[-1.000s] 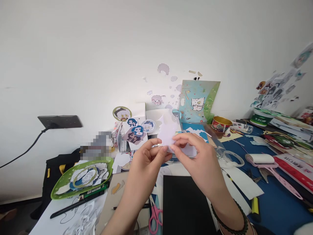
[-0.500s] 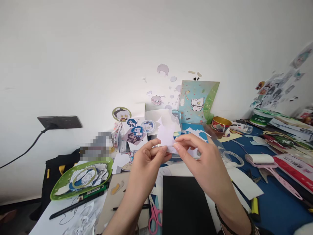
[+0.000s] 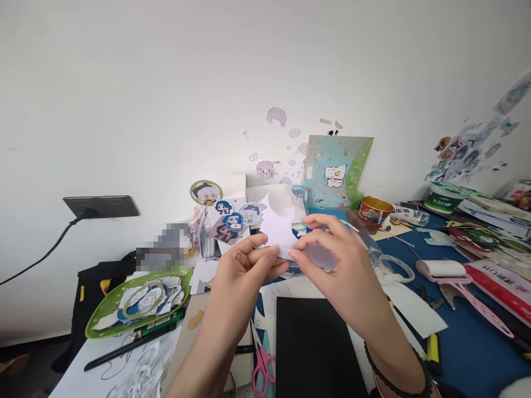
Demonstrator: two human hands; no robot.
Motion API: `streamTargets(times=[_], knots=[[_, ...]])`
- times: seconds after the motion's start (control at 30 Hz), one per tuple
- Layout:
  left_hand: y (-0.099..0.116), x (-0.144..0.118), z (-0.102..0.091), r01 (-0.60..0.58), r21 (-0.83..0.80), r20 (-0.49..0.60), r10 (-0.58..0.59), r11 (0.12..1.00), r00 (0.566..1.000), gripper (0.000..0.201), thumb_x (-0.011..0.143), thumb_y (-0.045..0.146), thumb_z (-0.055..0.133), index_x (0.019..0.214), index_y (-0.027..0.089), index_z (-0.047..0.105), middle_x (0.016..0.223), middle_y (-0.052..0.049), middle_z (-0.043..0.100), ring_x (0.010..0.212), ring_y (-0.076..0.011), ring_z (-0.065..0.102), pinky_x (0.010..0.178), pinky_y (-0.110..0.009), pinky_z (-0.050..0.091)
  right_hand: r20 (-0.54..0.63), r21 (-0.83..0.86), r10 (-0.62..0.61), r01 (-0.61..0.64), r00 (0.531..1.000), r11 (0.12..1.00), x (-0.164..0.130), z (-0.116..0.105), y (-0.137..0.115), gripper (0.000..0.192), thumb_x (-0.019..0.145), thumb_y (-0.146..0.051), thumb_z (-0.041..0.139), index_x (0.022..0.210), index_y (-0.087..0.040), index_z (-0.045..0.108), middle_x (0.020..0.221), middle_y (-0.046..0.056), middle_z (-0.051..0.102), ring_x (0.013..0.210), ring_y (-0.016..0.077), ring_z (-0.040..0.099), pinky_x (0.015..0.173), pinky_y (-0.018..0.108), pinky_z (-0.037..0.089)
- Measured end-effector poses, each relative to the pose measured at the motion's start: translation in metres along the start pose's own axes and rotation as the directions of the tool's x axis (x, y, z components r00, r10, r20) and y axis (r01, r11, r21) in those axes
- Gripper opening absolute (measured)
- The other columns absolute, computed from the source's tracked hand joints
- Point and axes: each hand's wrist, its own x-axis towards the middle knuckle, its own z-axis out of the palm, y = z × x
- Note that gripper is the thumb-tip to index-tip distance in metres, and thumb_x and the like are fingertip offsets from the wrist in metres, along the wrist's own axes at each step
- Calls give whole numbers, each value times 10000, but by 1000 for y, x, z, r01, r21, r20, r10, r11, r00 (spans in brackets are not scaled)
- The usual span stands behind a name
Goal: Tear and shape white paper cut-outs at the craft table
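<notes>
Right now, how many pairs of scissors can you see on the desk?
1: pink-handled scissors lie on the desk below the left hand, left of the black sheet. More may hide under the clutter.

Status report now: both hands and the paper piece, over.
Left hand and right hand both pinching white paper cutout, held above black sheet. Pink scissors lie below left wrist. Nothing blocking.
</notes>
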Motion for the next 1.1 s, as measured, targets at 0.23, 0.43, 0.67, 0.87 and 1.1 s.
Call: streamTargets(times=[0.23, 0.43, 0.67, 0.87, 1.1], knots=[[2, -1, -3, 18, -79, 28, -16, 997, 999, 369, 630, 209, 802, 912, 152, 571, 589, 20, 706, 596, -159, 719, 632, -198, 584, 41, 136, 12, -17, 999, 991, 1, 0, -5, 110, 802, -188, 629, 707, -232, 594, 918, -5, 670, 962, 194, 602, 851, 359, 427], [5, -3, -2, 30, -97, 34, -27, 995, 999, 385, 620, 207, 808, 916, 149, 569, 568, 25, 696, 574, -143, 712, 598, -163, 572, 12, 144, 0, -2, 1000, 990, -1, 1, -7, 121, 794, -163, 622, 707, -233, 576, 811, -15, 674, 871, 189, 616, 806, 357, 436], [4, -4, -2, 28, -106, 34, -24, 994, 999, 396, 620, 211, 811, 932, 149, 575, 594, 10, 711, 591, -159, 718, 634, -196, 589, -45, 82, -56, 59, 997, 995, -2, 2, -9, 143, 775, -140, 624, 695, -233, 551, 790, -20, 682, 829, 186, 622, 778, 354, 428], [4, -2, -4, 10, -126, 53, -3, 992, 999, 338, 643, 233, 795, 892, 154, 580, 589, 10, 712, 604, -170, 721, 662, -229, 597, -88, 22, -100, 102, 991, 995, -2, 3, -10, 155, 776, -132, 622, 692, -223, 529, 762, -23, 673, 803, 173, 618, 771, 339, 405], [4, -8, -1, -8, -82, 71, 13, 997, 997, 449, 557, 141, 845, 930, 167, 596, 621, 24, 725, 637, -157, 718, 658, -208, 576, -78, 14, -99, 100, 992, 995, -3, 0, -9, 145, 773, -128, 628, 701, -213, 535, 771, -19, 669, 810, 163, 611, 795, 329, 403]])
